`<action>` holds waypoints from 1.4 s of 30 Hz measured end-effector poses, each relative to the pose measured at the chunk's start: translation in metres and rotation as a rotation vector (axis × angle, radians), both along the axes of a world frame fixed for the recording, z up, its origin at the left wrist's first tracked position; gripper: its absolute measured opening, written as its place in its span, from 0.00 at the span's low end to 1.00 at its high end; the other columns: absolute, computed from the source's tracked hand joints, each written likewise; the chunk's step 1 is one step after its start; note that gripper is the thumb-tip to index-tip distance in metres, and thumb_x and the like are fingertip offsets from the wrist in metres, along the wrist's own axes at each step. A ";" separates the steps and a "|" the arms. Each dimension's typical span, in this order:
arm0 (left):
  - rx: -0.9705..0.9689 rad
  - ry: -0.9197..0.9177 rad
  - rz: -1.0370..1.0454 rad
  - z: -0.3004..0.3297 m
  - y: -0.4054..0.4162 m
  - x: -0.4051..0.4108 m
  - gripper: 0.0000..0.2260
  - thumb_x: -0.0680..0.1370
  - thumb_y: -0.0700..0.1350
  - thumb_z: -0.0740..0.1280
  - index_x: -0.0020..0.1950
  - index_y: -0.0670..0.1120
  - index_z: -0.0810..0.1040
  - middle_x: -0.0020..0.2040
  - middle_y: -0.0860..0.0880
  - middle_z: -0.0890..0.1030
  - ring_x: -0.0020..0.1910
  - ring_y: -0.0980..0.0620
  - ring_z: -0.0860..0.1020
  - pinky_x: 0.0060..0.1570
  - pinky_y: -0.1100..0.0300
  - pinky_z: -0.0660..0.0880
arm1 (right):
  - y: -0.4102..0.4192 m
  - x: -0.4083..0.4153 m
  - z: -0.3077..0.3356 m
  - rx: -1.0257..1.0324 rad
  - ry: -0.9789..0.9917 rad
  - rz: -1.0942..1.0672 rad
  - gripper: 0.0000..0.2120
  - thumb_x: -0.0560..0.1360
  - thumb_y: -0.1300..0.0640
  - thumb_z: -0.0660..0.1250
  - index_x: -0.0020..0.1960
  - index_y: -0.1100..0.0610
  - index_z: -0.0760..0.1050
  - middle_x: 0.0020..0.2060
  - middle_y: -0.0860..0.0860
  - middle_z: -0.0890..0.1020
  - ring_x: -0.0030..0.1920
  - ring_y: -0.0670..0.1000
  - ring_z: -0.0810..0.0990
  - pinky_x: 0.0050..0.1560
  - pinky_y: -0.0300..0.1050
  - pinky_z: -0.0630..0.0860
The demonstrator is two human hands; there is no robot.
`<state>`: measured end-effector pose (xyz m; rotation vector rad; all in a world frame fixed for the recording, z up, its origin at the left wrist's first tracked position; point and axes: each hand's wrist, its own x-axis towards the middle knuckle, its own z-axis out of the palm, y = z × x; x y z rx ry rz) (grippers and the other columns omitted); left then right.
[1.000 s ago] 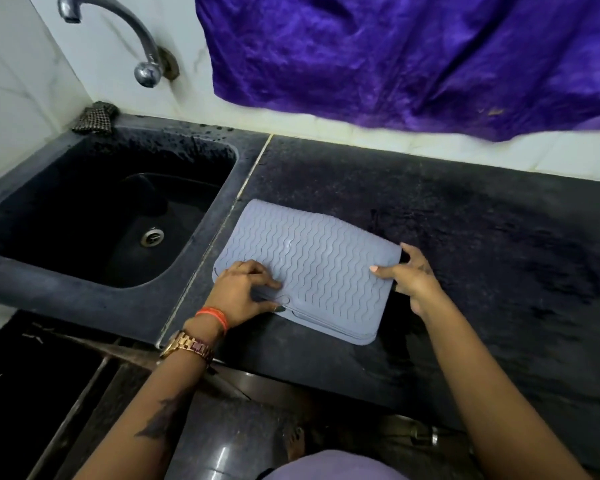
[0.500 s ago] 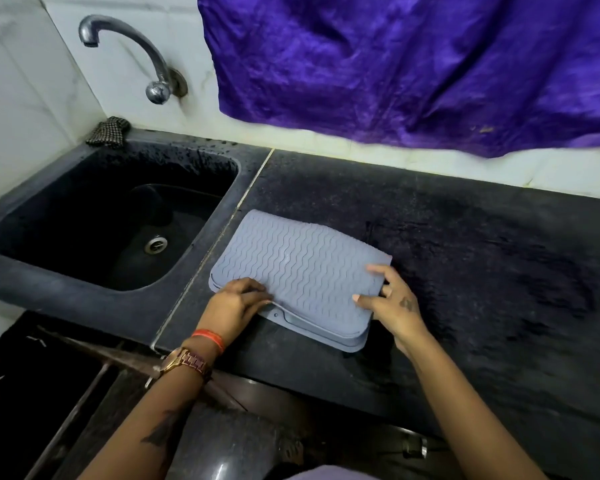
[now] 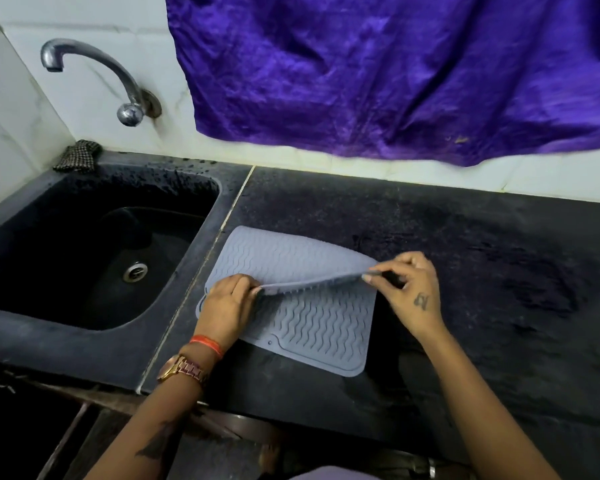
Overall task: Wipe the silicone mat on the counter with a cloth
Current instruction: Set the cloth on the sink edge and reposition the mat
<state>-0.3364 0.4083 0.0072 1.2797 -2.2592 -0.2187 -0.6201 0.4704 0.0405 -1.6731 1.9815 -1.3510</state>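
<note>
A grey silicone mat with wavy ridges lies folded on the black counter, just right of the sink. Its upper layer is lifted off the lower one. My left hand pinches the raised edge at its left end. My right hand pinches the same edge at its right end. The lower layer lies flat, reaching toward the counter's front edge. A small checked cloth sits bunched at the sink's back left corner, far from both hands.
A dark sink with a metal drain fills the left. A curved tap juts from the white tiled wall. A purple fabric hangs over the wall above the counter.
Both hands went from resting on the folded mat to gripping its top layer and lifting it, so the fold is coming apart toward the back. The camera moved closer.
</note>
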 end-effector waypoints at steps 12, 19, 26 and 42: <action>-0.224 -0.008 -0.259 0.032 -0.105 -0.007 0.09 0.76 0.46 0.65 0.48 0.41 0.80 0.43 0.45 0.81 0.41 0.46 0.80 0.41 0.53 0.77 | -0.067 0.001 0.022 -0.046 -0.349 -0.079 0.08 0.76 0.62 0.65 0.43 0.50 0.77 0.41 0.47 0.82 0.43 0.41 0.80 0.47 0.43 0.78; -0.206 -0.047 -0.277 0.041 -0.170 -0.018 0.09 0.71 0.34 0.68 0.50 0.38 0.79 0.44 0.39 0.76 0.41 0.39 0.77 0.42 0.50 0.77 | -0.095 -0.004 0.022 -0.048 -0.353 -0.087 0.06 0.74 0.58 0.67 0.41 0.48 0.78 0.39 0.47 0.82 0.41 0.44 0.80 0.45 0.40 0.77; -0.106 -0.059 -0.249 0.053 -0.239 -0.046 0.06 0.74 0.40 0.67 0.50 0.42 0.78 0.47 0.41 0.80 0.49 0.40 0.78 0.51 0.48 0.74 | -0.117 -0.020 0.015 -0.038 -0.441 -0.163 0.04 0.75 0.56 0.67 0.41 0.52 0.79 0.38 0.46 0.83 0.39 0.42 0.81 0.40 0.35 0.78; 0.364 -0.248 -0.315 -0.014 -0.290 -0.112 0.20 0.77 0.41 0.62 0.70 0.46 0.68 0.73 0.46 0.64 0.72 0.46 0.61 0.72 0.55 0.58 | -0.143 -0.045 -0.041 0.250 -0.452 -0.412 0.05 0.75 0.54 0.67 0.40 0.50 0.78 0.39 0.47 0.81 0.38 0.44 0.78 0.36 0.36 0.72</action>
